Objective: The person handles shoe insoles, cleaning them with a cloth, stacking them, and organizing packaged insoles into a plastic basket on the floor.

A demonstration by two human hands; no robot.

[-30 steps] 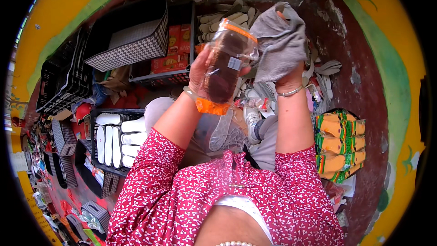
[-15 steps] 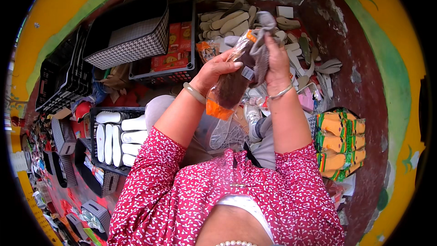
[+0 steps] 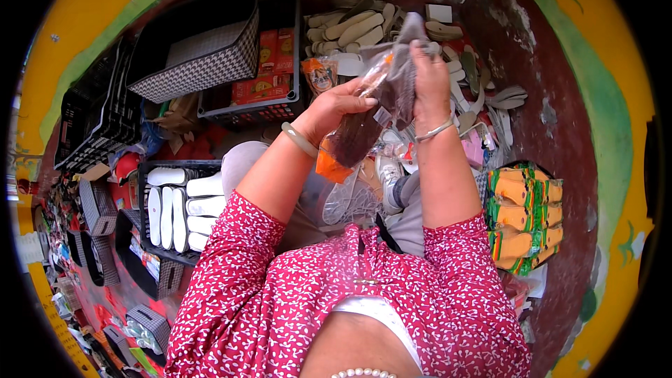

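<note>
Gripping a clear packet [image 3: 353, 136] with something dark brown inside, the left hand [image 3: 329, 110] lays its thumb along the upper side. Fingers closed, the right hand [image 3: 431, 78] clutches a grey cloth [image 3: 402, 77] that overlaps the packet's far end. The packet slants in midair, its orange end toward the person. Red boxes [image 3: 262, 89] sit near the right edge of a black crate [image 3: 255, 115].

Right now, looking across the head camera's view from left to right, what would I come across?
Stacked black crates, white insoles, red boxes, the left hand, grey cloth, the right hand, packaged yellow insoles. The brown packet overlaps the left hand, so it is left out.
</note>
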